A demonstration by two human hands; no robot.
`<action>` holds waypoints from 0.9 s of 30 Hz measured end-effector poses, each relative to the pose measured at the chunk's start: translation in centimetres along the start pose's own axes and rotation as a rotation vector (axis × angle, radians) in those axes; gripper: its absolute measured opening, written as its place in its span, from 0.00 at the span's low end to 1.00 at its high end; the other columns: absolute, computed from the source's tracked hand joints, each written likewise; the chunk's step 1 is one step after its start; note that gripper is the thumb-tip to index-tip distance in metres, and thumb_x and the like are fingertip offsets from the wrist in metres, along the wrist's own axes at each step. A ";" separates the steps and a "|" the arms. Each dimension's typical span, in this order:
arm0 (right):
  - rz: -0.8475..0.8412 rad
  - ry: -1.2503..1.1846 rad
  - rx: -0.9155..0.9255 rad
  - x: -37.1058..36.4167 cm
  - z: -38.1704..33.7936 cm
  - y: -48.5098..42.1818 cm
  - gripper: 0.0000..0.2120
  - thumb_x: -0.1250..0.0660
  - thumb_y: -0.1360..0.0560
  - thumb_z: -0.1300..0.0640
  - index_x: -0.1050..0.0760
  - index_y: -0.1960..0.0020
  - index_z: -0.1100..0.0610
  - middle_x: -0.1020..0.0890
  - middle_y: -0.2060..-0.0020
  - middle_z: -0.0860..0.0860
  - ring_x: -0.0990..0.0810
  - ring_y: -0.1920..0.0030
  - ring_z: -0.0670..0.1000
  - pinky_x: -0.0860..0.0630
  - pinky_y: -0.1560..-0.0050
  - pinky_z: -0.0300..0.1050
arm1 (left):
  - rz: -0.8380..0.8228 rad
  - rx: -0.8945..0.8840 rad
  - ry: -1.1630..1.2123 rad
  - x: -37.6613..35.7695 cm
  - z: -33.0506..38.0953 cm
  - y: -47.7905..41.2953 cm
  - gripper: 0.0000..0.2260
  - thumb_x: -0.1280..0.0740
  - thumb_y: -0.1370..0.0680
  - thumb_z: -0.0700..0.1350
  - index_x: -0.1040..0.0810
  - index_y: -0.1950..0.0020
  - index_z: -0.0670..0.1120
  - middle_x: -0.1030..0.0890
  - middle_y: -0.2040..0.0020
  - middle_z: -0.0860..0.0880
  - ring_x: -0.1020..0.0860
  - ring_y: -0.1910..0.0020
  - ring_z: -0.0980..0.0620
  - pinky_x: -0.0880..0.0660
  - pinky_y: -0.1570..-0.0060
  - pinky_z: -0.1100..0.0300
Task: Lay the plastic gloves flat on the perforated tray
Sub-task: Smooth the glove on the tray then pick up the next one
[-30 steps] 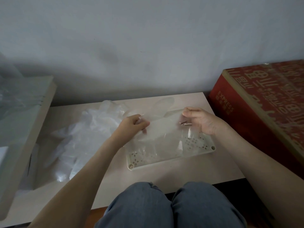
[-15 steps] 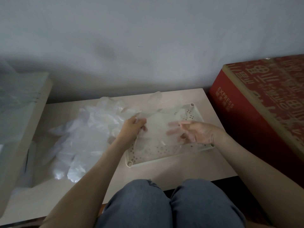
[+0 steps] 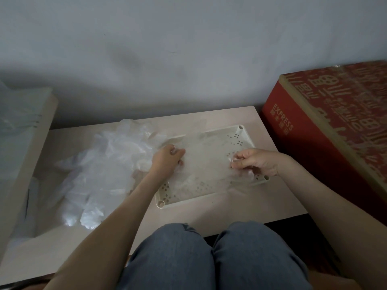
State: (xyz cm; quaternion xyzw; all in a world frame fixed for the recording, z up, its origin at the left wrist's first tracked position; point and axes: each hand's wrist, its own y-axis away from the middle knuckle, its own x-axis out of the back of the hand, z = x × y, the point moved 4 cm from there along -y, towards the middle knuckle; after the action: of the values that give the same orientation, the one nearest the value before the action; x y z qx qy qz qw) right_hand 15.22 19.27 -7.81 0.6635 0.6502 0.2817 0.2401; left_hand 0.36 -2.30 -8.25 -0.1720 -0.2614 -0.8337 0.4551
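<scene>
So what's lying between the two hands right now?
In the head view, a clear plastic glove spans from left hand to right hand, both pinching it, over the perforated tray.

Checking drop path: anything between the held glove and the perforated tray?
Nothing visible. Left hand and right hand pinch the clear plastic glove directly over the cream perforated tray; spare glove pile lies beside it.

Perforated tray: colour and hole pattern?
Cream rectangular plastic perforated tray, with small clusters of holes dotted across its floor; the head view shows it.
</scene>
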 end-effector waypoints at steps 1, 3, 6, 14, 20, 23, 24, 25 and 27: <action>0.011 0.025 0.018 0.0 -0.1 0.1 0.01 0.32 0.25 0.61 0.24 0.54 0.59 0.22 0.66 0.53 0.30 0.74 0.45 0.33 0.74 0.36 | 0.005 -0.010 -0.015 0.1 0.0 0.0 0.13 0.36 0.21 0.49 0.28 0.60 0.42 0.21 0.67 0.48 0.28 0.66 0.51 0.33 0.65 0.57; 0.014 0.014 0.060 -0.2 -0.3 0.3 0.02 0.33 0.25 0.62 0.26 0.53 0.58 0.21 0.63 0.53 0.29 0.69 0.46 0.32 0.70 0.37 | 0.017 -0.027 -0.030 0.3 0.0 -0.1 0.13 0.37 0.21 0.49 0.26 0.59 0.40 0.21 0.68 0.50 0.27 0.66 0.51 0.33 0.65 0.57; -0.019 0.099 0.073 -1.3 -0.5 0.4 0.11 0.31 0.25 0.62 0.26 0.44 0.59 0.20 0.55 0.52 0.25 0.63 0.46 0.29 0.63 0.39 | 0.031 -0.031 -0.061 0.6 -0.1 -0.2 0.13 0.37 0.21 0.49 0.25 0.59 0.41 0.22 0.70 0.53 0.28 0.68 0.54 0.34 0.66 0.59; 0.249 0.941 0.064 -1.9 -0.5 -0.7 0.38 0.21 0.37 0.48 0.39 0.35 0.49 0.36 0.46 0.44 0.35 0.41 0.49 0.31 0.42 0.46 | 0.073 -0.037 -0.181 0.8 -0.6 -0.3 0.14 0.36 0.20 0.50 0.29 0.60 0.41 0.25 0.65 0.46 0.25 0.59 0.43 0.36 0.60 0.56; 0.355 0.920 0.043 -0.5 -0.4 -0.4 0.28 0.25 0.32 0.52 0.34 0.37 0.52 0.33 0.45 0.45 0.31 0.45 0.48 0.31 0.42 0.46 | 0.000 -0.014 -0.206 -0.1 -0.2 -0.4 0.18 0.34 0.22 0.53 0.26 0.41 0.40 0.20 0.48 0.42 0.22 0.48 0.41 0.26 0.50 0.54; 0.361 0.832 0.138 0.1 -0.5 -0.5 0.10 0.29 0.27 0.56 0.26 0.48 0.55 0.24 0.51 0.48 0.25 0.49 0.49 0.29 0.51 0.40 | -0.051 0.018 -0.242 -0.4 -0.4 -0.3 0.22 0.31 0.24 0.53 0.29 0.36 0.42 0.20 0.47 0.43 0.22 0.49 0.43 0.27 0.52 0.56; 0.358 0.778 0.156 0.2 -0.6 -0.3 0.06 0.30 0.26 0.56 0.26 0.52 0.55 0.24 0.56 0.47 0.25 0.53 0.48 0.31 0.56 0.38 | -0.058 0.024 -0.224 -0.4 -0.4 -0.3 0.21 0.31 0.24 0.53 0.29 0.37 0.43 0.19 0.49 0.43 0.21 0.52 0.45 0.27 0.56 0.57; 0.355 0.705 0.168 0.2 -0.8 0.1 0.05 0.31 0.25 0.56 0.26 0.55 0.55 0.24 0.60 0.46 0.26 0.58 0.46 0.32 0.59 0.38 | -0.059 0.025 -0.201 -0.3 -0.3 -0.1 0.20 0.31 0.24 0.53 0.29 0.38 0.43 0.19 0.52 0.44 0.21 0.57 0.47 0.27 0.60 0.58; 0.344 0.513 0.195 0.4 -1.3 0.6 0.06 0.31 0.24 0.56 0.26 0.57 0.57 0.22 0.63 0.47 0.25 0.61 0.45 0.31 0.58 0.39 | -0.057 0.025 -0.153 -0.3 0.1 0.1 0.18 0.32 0.24 0.53 0.28 0.41 0.43 0.20 0.58 0.47 0.25 0.67 0.52 0.31 0.68 0.60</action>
State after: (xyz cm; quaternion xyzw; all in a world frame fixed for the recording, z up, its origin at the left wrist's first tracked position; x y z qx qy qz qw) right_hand 14.78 19.56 -6.47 0.6908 0.5920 0.4124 -0.0476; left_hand 0.64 -2.13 -8.31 -0.2219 -0.3105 -0.8275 0.4119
